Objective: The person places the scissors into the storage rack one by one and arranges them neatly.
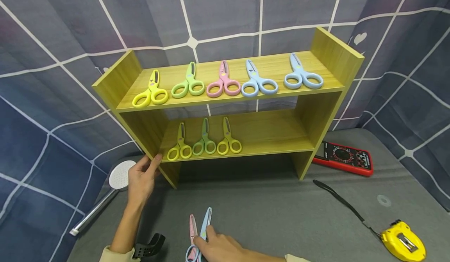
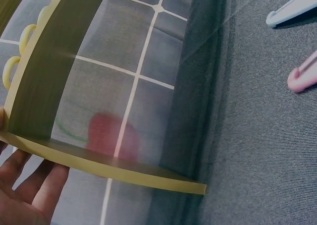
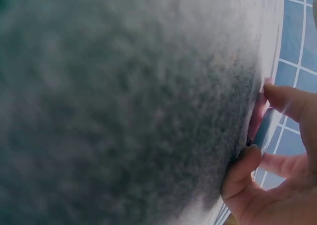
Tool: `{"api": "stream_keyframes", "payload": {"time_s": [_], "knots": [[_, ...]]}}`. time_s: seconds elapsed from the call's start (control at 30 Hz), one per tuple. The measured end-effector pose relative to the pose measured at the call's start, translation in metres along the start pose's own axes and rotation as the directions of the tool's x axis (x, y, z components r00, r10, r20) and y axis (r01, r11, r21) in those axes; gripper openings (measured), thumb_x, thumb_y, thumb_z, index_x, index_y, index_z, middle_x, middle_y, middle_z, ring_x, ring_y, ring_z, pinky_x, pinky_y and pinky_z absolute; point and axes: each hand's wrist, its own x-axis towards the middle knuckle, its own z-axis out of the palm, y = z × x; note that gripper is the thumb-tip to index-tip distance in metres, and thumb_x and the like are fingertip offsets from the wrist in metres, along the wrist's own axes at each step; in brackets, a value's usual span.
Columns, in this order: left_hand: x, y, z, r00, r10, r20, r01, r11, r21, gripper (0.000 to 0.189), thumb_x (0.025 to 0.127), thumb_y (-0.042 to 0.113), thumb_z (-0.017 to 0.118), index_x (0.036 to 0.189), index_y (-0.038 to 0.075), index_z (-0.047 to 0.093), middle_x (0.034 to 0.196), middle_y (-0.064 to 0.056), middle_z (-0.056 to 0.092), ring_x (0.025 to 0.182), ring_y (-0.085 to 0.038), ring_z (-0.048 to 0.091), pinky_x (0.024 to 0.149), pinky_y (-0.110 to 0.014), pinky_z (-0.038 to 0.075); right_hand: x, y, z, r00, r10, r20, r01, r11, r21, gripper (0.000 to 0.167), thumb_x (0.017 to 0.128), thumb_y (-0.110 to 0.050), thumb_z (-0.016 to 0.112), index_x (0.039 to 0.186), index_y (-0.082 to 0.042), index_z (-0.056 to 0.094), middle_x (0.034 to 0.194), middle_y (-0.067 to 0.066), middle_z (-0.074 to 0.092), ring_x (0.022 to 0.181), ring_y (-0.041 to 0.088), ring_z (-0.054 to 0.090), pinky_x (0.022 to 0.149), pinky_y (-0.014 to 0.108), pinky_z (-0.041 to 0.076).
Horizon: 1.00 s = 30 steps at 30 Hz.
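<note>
My left hand (image 1: 141, 182) grips the lower left side panel of a wooden two-tier shelf (image 1: 270, 131), thumb at the front edge; its fingers (image 2: 52, 185) show against the panel in the left wrist view. At the bottom of the head view, my right hand (image 1: 225, 247) pinches blue scissors (image 1: 205, 225) low over the grey surface. Pink scissors (image 1: 193, 229) lie right beside them, partly hidden. The upper tier carries yellow scissors (image 1: 153, 86), green scissors (image 1: 190, 80), pink scissors (image 1: 224, 78) and two blue pairs; on the lower tier are two yellow pairs around green scissors (image 1: 205, 137).
A shower head (image 1: 119, 176) lies left of the shelf, with a black strap (image 1: 151, 247) near my left forearm. On the right are a red multimeter (image 1: 344, 158) and a yellow tape measure (image 1: 404, 241) with a black cord. A tiled-pattern curtain (image 1: 228, 16) hangs behind.
</note>
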Motion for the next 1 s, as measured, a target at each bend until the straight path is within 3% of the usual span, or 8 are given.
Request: {"api": "stream_keyframes", "payload": {"time_s": [0.13, 0.23, 0.4, 0.53, 0.63, 0.7, 0.83, 1.0], "knots": [[0.000, 0.000, 0.001, 1.000, 0.003, -0.012, -0.003, 1.000, 0.002, 0.030, 0.097, 0.011, 0.065, 0.121, -0.006, 0.066, 0.090, 0.014, 0.069, 0.086, -0.001, 0.065, 0.069, -0.019, 0.054, -0.002, 0.003, -0.002, 0.999, 0.030, -0.016, -0.029, 0.999, 0.039, 0.041, 0.082, -0.041, 0.074, 0.115, -0.023, 0.060, 0.084, -0.005, 0.042, 0.052, 0.001, 0.039, 0.040, 0.014, 0.029], [0.000, -0.001, 0.001, 1.000, -0.002, -0.008, 0.002, 1.000, -0.006, 0.031, 0.096, 0.010, 0.065, 0.122, -0.007, 0.065, 0.090, 0.014, 0.069, 0.087, -0.002, 0.065, 0.069, -0.019, 0.054, -0.006, 0.007, -0.005, 0.999, 0.032, 0.008, -0.032, 0.992, 0.125, 0.044, 0.083, -0.041, 0.075, 0.121, -0.023, 0.061, 0.085, -0.007, 0.046, 0.059, 0.000, 0.042, 0.046, 0.014, 0.035], [0.000, -0.002, 0.001, 1.000, -0.004, -0.014, 0.005, 0.999, 0.042, 0.031, 0.096, 0.013, 0.066, 0.122, -0.005, 0.066, 0.090, 0.017, 0.068, 0.087, 0.000, 0.064, 0.068, -0.018, 0.054, -0.022, 0.015, -0.010, 0.999, -0.019, 0.049, 0.001, 0.940, 0.342, 0.046, 0.094, -0.039, 0.067, 0.133, -0.017, 0.056, 0.093, -0.009, 0.047, 0.070, -0.005, 0.042, 0.058, 0.009, 0.038], [0.000, -0.001, 0.000, 1.000, 0.001, -0.010, -0.001, 0.998, 0.069, 0.031, 0.097, 0.015, 0.066, 0.123, -0.002, 0.067, 0.091, 0.019, 0.067, 0.087, 0.000, 0.064, 0.068, -0.018, 0.054, -0.039, 0.018, -0.020, 0.998, -0.046, -0.034, 0.056, 0.906, 0.420, 0.047, 0.097, -0.038, 0.064, 0.136, -0.015, 0.054, 0.098, -0.010, 0.043, 0.075, -0.007, 0.043, 0.063, 0.007, 0.038], [0.000, 0.000, 0.000, 1.000, -0.003, -0.007, 0.003, 0.997, 0.074, 0.032, 0.097, 0.015, 0.066, 0.124, -0.002, 0.066, 0.090, 0.019, 0.067, 0.087, 0.000, 0.064, 0.068, -0.018, 0.054, -0.049, 0.020, -0.033, 0.984, -0.069, -0.166, 0.126, 0.923, 0.364, 0.047, 0.097, -0.037, 0.064, 0.136, -0.013, 0.054, 0.099, -0.008, 0.043, 0.074, -0.007, 0.042, 0.062, 0.005, 0.037], [0.000, 0.000, 0.000, 1.000, -0.002, -0.008, 0.003, 0.997, 0.075, 0.032, 0.097, 0.015, 0.066, 0.124, -0.002, 0.066, 0.090, 0.020, 0.067, 0.087, 0.000, 0.064, 0.068, -0.018, 0.054, -0.055, 0.022, -0.045, 0.961, -0.090, -0.260, 0.163, 0.947, 0.277, 0.045, 0.098, -0.035, 0.063, 0.136, -0.012, 0.054, 0.100, -0.005, 0.043, 0.072, -0.007, 0.041, 0.059, 0.004, 0.035], [0.001, 0.000, 0.000, 1.000, 0.008, -0.006, -0.007, 0.998, 0.069, 0.031, 0.097, 0.014, 0.065, 0.124, -0.003, 0.066, 0.092, 0.020, 0.067, 0.089, 0.000, 0.064, 0.069, -0.018, 0.054, -0.068, 0.026, -0.071, 0.924, -0.065, -0.377, 0.133, 0.978, 0.158, 0.045, 0.098, -0.027, 0.064, 0.139, -0.012, 0.052, 0.103, -0.002, 0.046, 0.071, -0.006, 0.040, 0.057, 0.004, 0.033], [0.001, -0.001, 0.000, 1.000, 0.014, -0.001, -0.014, 0.998, 0.063, 0.031, 0.097, 0.014, 0.065, 0.123, -0.003, 0.066, 0.093, 0.019, 0.067, 0.090, 0.000, 0.064, 0.070, -0.018, 0.054, -0.077, 0.035, -0.103, 0.887, -0.021, -0.462, 0.103, 0.983, 0.154, 0.048, 0.100, -0.027, 0.061, 0.143, -0.011, 0.049, 0.110, -0.001, 0.049, 0.074, -0.002, 0.044, 0.058, 0.007, 0.037]]}}
